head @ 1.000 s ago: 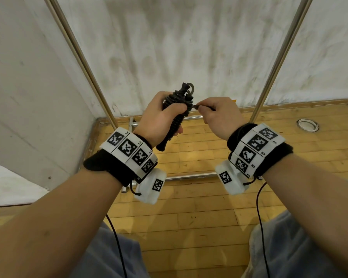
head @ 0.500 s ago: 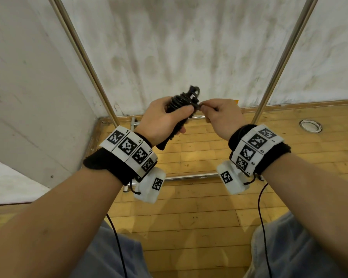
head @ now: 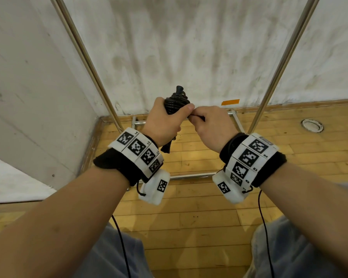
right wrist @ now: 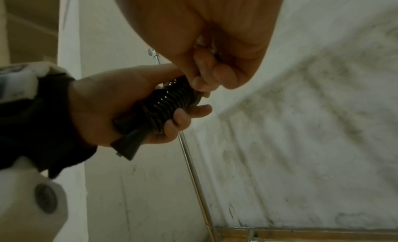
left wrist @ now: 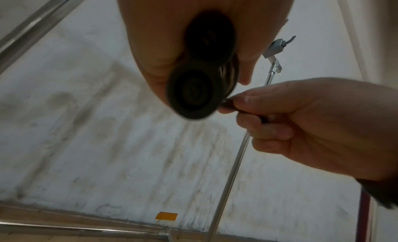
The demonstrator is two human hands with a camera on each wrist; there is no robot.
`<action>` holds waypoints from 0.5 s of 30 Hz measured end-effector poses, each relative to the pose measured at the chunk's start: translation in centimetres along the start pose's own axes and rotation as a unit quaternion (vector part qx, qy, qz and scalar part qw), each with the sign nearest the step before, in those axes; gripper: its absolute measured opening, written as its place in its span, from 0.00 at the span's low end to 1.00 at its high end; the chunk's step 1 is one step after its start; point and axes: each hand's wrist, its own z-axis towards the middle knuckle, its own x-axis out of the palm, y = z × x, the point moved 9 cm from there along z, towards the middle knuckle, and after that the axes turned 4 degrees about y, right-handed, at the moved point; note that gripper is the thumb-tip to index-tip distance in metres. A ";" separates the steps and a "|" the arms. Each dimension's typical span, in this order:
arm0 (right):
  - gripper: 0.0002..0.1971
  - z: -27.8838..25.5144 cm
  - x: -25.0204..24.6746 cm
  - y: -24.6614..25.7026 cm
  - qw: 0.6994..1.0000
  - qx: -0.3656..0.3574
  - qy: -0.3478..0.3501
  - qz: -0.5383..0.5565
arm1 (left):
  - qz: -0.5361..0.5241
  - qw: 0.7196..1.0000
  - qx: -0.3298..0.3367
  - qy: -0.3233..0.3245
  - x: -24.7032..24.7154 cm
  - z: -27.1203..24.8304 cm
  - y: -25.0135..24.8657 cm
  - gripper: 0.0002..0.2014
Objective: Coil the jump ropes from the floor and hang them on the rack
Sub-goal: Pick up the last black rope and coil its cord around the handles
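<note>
A black jump rope (head: 174, 102) is wound in tight turns round its two handles, and my left hand (head: 165, 121) grips the bundle upright in front of my chest. The handle ends (left wrist: 193, 95) show as two dark discs in the left wrist view, and the coils (right wrist: 165, 102) show in the right wrist view. My right hand (head: 207, 122) pinches the loose rope end (head: 198, 117) right beside the bundle. The rack's two slanted metal poles (head: 277, 69) rise on either side of my hands.
The rack's base bars (head: 191, 175) lie on the wooden floor (head: 189, 227) below my hands. White walls (head: 179, 47) meet in a corner at the left. An orange tape strip (head: 230, 101) marks the wall's foot and a round floor fitting (head: 311, 125) sits at the right.
Both hands have stayed close together at the bundle. The right hand's pinch on the rope end has moved in against the coils, and the loop above the bundle has drawn tighter.
</note>
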 end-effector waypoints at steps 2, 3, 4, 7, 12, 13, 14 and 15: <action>0.11 0.1 -0.4 -0.2 1.000 0.011 -0.011 -0.005 | 0.007 0.999 0.008 0.033 0.9 -0.2 -0.4 0.19; 0.11 0.1 -0.6 -0.3 1.000 0.014 -0.017 -0.013 | -0.013 0.998 0.005 0.057 1.3 -0.3 -0.5 0.19; 0.11 0.2 -0.9 -0.3 0.999 0.015 -0.022 -0.018 | -0.044 0.996 -0.003 0.081 1.7 -0.5 -0.5 0.18; 0.11 0.3 -1.4 -0.4 0.999 0.018 -0.034 0.000 | -0.068 0.993 0.016 0.098 1.7 -0.7 -1.1 0.15; 0.10 0.3 -1.4 0.0 0.999 0.023 -0.036 0.006 | -0.072 0.995 0.062 0.033 0.8 -0.8 -2.1 0.12; 0.11 0.3 -1.4 0.0 0.999 0.027 -0.040 0.010 | -0.073 0.995 0.067 0.028 0.9 -0.9 -2.2 0.13; 0.11 0.4 -1.4 -0.2 0.999 0.033 -0.039 0.014 | -0.072 0.994 0.074 0.028 1.1 -1.0 -2.4 0.15; 0.11 0.4 -1.2 -0.3 0.998 0.039 -0.036 0.018 | -0.071 0.994 0.079 0.031 1.4 -1.2 -2.4 0.16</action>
